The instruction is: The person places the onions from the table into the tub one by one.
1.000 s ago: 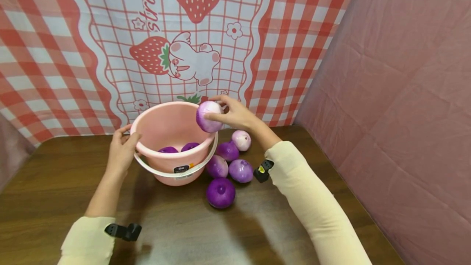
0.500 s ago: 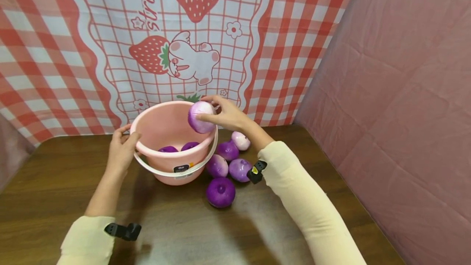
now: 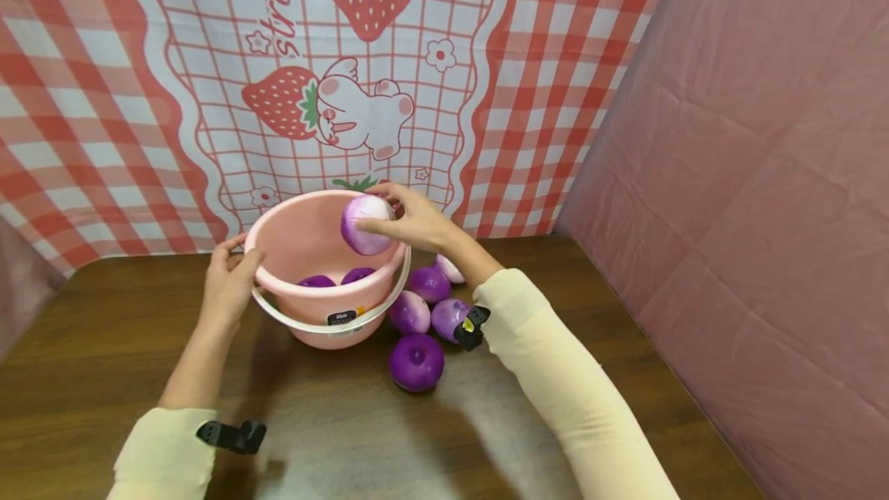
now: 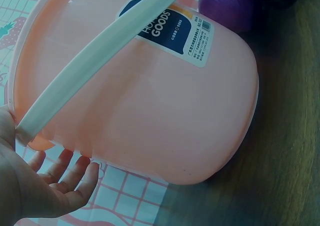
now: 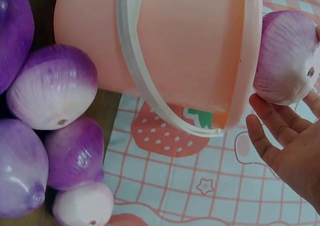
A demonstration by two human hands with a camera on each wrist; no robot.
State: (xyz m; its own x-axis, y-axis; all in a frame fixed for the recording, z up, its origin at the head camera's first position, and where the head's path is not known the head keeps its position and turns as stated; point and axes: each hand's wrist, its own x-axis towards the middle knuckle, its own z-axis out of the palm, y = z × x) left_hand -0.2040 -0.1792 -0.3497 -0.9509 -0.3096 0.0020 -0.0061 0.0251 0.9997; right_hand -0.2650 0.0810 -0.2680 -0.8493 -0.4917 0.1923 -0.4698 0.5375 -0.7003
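A purple and white onion [image 3: 361, 231] is held by my right hand [image 3: 415, 221] over the right side of a pink bucket's opening. In the right wrist view the fingers curl around that onion [image 5: 287, 56] beside the rim. My left hand [image 3: 229, 284] grips the left rim of the pink bucket [image 3: 326, 303], thumb on top and fingers outside. Two purple onions [image 3: 317, 282] show inside the bucket, partly hidden by its front wall. A white handle [image 3: 305, 326] hangs down across the front, over a dark label [image 4: 172, 28].
Several onions [image 3: 417, 363] lie on the brown table [image 3: 333, 430], right of the bucket; my right sleeve and wrist strap hide parts of two. A red and white strawberry-print cloth [image 3: 444, 122] hangs behind. A pink cloth wall [image 3: 750, 176] stands on the right.
My right hand has moved left with the onion, from the bucket's right rim to over its opening. The left hand and the bucket have stayed in place.
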